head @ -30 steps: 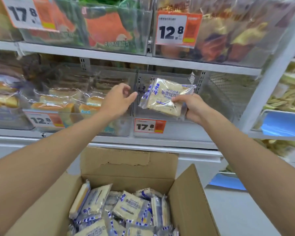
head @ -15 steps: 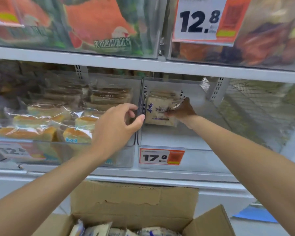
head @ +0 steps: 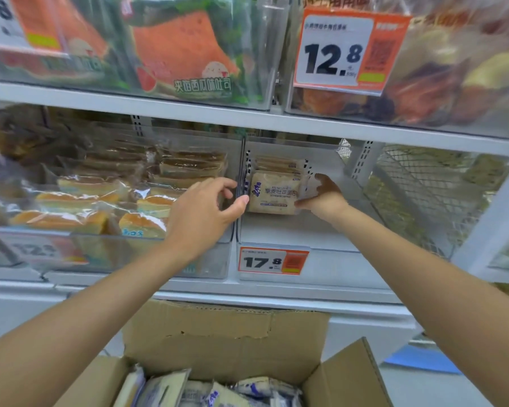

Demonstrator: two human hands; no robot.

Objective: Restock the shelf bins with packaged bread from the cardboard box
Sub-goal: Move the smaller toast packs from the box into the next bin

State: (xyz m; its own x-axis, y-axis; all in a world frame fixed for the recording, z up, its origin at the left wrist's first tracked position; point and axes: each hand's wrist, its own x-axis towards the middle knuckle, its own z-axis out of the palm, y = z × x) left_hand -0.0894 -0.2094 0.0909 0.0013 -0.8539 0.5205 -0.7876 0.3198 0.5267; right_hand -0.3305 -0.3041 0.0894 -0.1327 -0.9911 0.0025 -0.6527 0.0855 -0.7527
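The right hand (head: 325, 195) holds the toast packet (head: 274, 195) by its right edge. A second ago the packet was at the front; now it stands far inside the clear bin (head: 291, 232). The left hand (head: 206, 210) grips the bin wall (head: 243, 168). I judge it nearly placed; the cardboard box (head: 227, 327) holds more.

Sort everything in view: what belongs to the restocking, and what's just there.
Job: bread pack, held by right hand; 17.8 bin, its wall gripped by left hand; box of packs.
Just there: cakes; watermelon toast; 12.8 tag; wire basket.
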